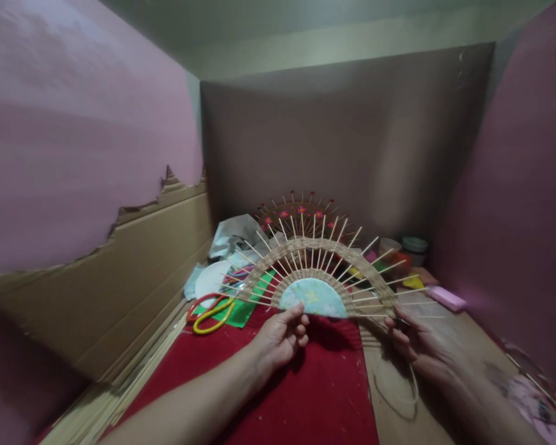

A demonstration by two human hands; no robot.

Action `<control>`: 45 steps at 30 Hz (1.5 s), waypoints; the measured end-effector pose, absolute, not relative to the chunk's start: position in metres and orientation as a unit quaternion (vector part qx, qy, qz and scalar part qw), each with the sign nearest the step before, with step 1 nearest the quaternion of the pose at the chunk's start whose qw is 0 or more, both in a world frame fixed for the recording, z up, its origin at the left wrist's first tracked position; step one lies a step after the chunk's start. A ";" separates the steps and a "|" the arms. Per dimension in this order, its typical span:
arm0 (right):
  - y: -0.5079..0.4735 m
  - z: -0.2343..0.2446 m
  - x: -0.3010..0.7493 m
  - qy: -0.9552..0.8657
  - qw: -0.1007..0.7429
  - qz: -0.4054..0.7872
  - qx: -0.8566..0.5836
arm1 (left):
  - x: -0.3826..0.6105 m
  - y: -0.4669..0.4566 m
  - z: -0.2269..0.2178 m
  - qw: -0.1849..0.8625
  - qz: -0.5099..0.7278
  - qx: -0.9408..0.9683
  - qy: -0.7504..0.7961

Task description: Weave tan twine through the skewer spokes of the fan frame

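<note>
A half-round woven fan [278, 252] is held up in front of me, its thin sticks spreading out past two woven bands. At its base sits a light blue half-disc [319, 295] with a pale yellow flower pattern. My left hand [282, 337] is closed on the lower edge of this half-disc, thumb in front. Closed at the right end of the outer band is my right hand [424, 349], its fingertips partly hidden. A thin pale cord [416, 395] hangs in a loop below that hand.
Behind the fan stands a brown fan with pink flowers [301, 210]. Scissors with red and yellow handles [208, 327] lie left on green material [243, 313], beside a white disc [208, 281]. Red cloth [324, 383] covers part of the table. A pink box [447, 298] lies right; torn cardboard [120, 278] lines the left wall.
</note>
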State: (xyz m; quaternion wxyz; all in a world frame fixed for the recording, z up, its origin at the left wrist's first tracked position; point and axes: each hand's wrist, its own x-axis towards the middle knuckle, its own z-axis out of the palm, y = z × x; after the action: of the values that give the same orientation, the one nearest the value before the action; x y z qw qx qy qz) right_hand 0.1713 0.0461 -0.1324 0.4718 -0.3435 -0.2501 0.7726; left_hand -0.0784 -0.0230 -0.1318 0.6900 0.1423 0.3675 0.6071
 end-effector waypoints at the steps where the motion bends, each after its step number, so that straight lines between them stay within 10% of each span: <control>1: 0.047 -0.134 0.172 -0.240 0.465 0.780 -0.344 | -0.078 -0.024 -0.132 0.689 0.608 0.143 0.368; 23: 0.031 -0.122 0.150 -0.299 0.494 0.742 -0.339 | -0.074 -0.031 -0.125 0.640 0.652 0.127 0.388; 33: 0.019 -0.127 0.137 -0.348 0.488 0.722 -0.346 | -0.008 -0.057 -0.103 0.773 0.364 0.329 0.402; 45: 0.015 -0.118 0.140 -0.476 0.485 0.626 -0.382 | -0.022 0.034 -0.050 0.066 0.293 0.847 0.438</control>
State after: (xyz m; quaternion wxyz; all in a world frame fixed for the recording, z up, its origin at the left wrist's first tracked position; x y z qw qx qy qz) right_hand 0.1397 0.0148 -0.1180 0.4853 -0.3815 -0.4759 0.6265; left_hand -0.0225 0.0337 -0.0498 0.0658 0.8475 0.4376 0.2931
